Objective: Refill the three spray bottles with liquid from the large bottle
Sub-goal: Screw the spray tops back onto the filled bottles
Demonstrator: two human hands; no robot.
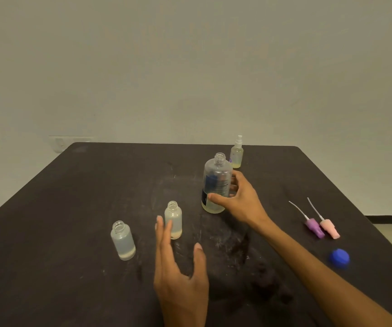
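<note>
Just right of the frame's centre, the right hand (239, 199) wraps its thumb and fingers around the lower half of the large clear plastic bottle (216, 182), which has a dark blue label, an open threaded neck and a shallow layer of pale liquid at its base on the dark, scuffed table (72, 208). Lower centre, the left hand (178, 267) is spread wide, fingers straight, holding nothing; its fingertips overlap the small frosted uncapped spray bottle (175, 219). A second small frosted uncapped bottle (122, 240) stands at lower left. A third small bottle with a white spray top (237, 153) stands behind the large one. At right lie a purple sprayer head (314, 227), a pink sprayer head (329, 228) and a blue cap (339, 257).
</note>
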